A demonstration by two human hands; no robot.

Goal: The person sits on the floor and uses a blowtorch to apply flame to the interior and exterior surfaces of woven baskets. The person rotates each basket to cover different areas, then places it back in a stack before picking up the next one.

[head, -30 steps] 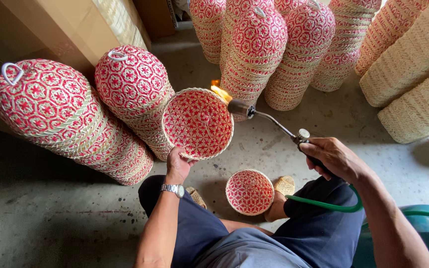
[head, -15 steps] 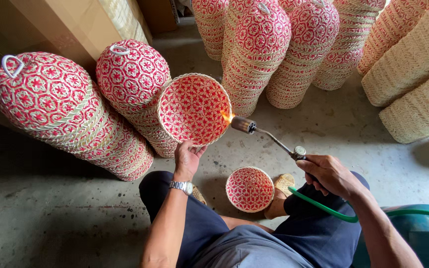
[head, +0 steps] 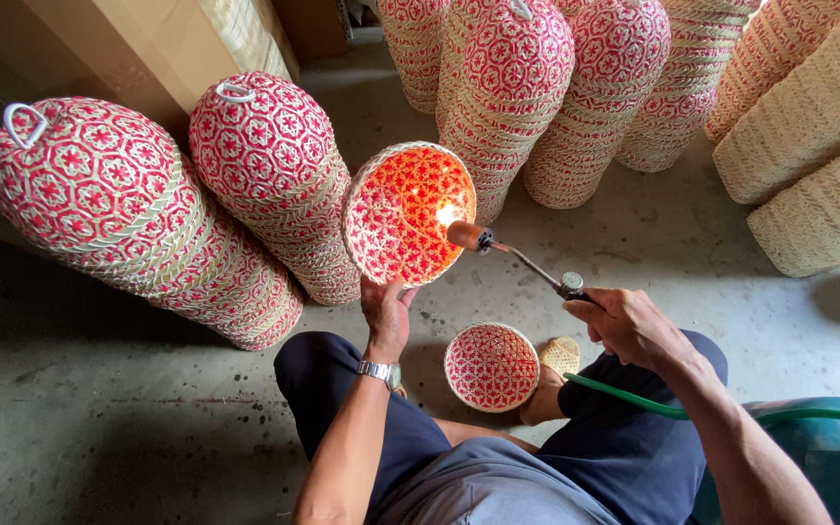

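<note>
Head view. The left hand [head: 388, 313] is raised in front of the knees, fingers curled shut on the near rim of a red-and-cream woven bowl [head: 408, 214]. The bowl is held off the floor, tilted so its hollow faces the person. A wristwatch [head: 379, 370] sits on that wrist.

The right hand [head: 627, 326] is to the right of the bowl, fingers wrapped closed round the handle of a gas torch [head: 517, 256]. The torch's thin metal tube runs up and left from the hand to the nozzle, which sits just inside the bowl's right side. A flame [head: 451, 212] burns at the tip and lights the weave orange. A green hose [head: 634, 401] leads from under the right hand away to the right.

On the concrete floor [head: 99, 428] between the person's legs lies a second bowl [head: 492, 367] of the same weave, hollow side up, with a small plain woven piece [head: 563, 354] touching its right edge.

To the left, two long stacks [head: 138, 219] of red bowls lie leaning, each with a white loop on its top end. Farther off stand upright red stacks [head: 507, 92]. At far right are plain cream stacks [head: 809, 126]. Cardboard boxes [head: 167, 39] are at the far left.
</note>
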